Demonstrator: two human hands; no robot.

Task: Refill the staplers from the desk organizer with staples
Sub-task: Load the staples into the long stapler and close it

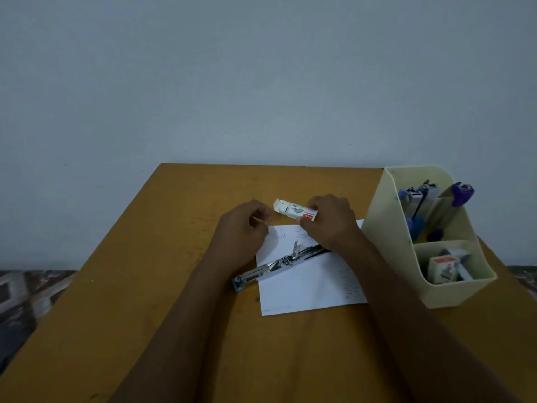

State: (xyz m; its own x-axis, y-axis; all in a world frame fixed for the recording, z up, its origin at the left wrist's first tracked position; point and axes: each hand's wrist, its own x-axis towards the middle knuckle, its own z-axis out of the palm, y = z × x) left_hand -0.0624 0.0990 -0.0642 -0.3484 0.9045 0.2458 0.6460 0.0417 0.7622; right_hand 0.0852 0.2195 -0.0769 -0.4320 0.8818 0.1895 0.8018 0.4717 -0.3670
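Observation:
A blue stapler [263,270] lies opened flat on the desk, partly on a white paper sheet [311,283], its metal magazine exposed. My right hand [331,222] grips a small white and red staple box [293,211] with its end flap open, just beyond the paper. My left hand [244,228] pinches a thin strip of staples [260,221] beside the box. At the right stands a cream desk organizer [386,228] holding several more staplers [421,199] in blue and purple, and another staple box [441,267] in its front compartment.
The brown desk [145,286] butts against a plain grey wall. Its left edge runs diagonally, with a patterned floor or fabric [26,295] beyond it. Both my forearms reach over the near part of the desk.

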